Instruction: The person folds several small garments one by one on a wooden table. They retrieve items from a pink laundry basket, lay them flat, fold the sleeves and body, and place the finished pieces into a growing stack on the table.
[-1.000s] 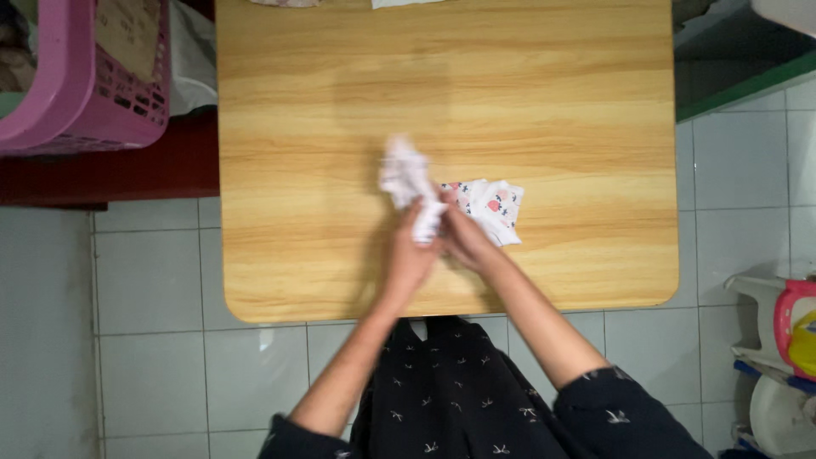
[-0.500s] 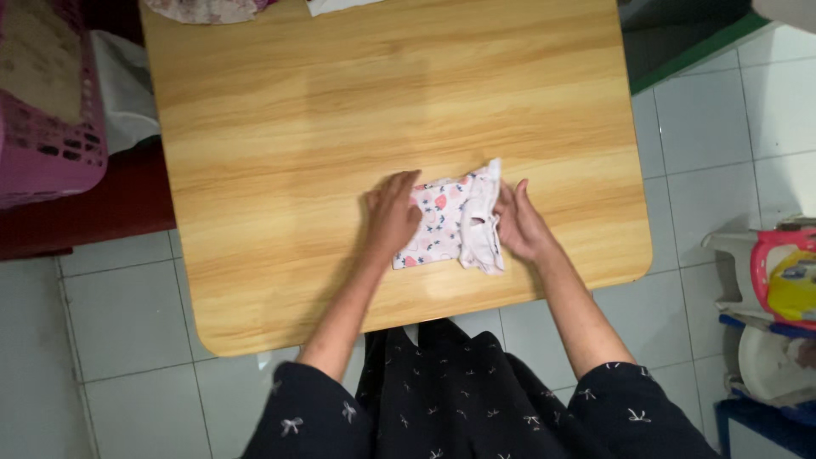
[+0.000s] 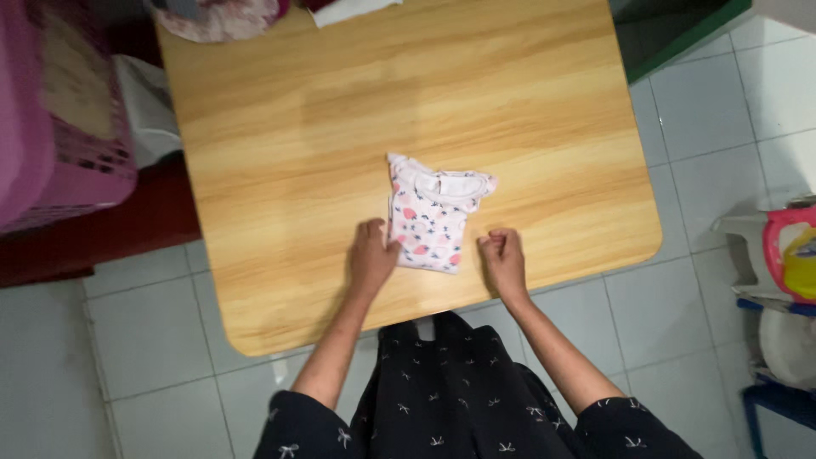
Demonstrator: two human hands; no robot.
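- Small folded garment (image 3: 433,217), white with a pink and dark print, lies flat on the wooden table (image 3: 340,127), toward the near edge; its white neckline is at the end away from me.
- My left hand (image 3: 371,255) rests on the table at the garment's near-left corner, fingers loosely curled and touching the cloth; this grip clasps nothing.
- My right hand (image 3: 503,257) sits just beside the garment's near-right corner, curled into a loose fist, apart from the cloth, holding nothing visible.
- Pink laundry basket (image 3: 59,127) stands well left of the garment, off the table.
- More cloth (image 3: 217,13) lies beyond the garment at the table's far edge.
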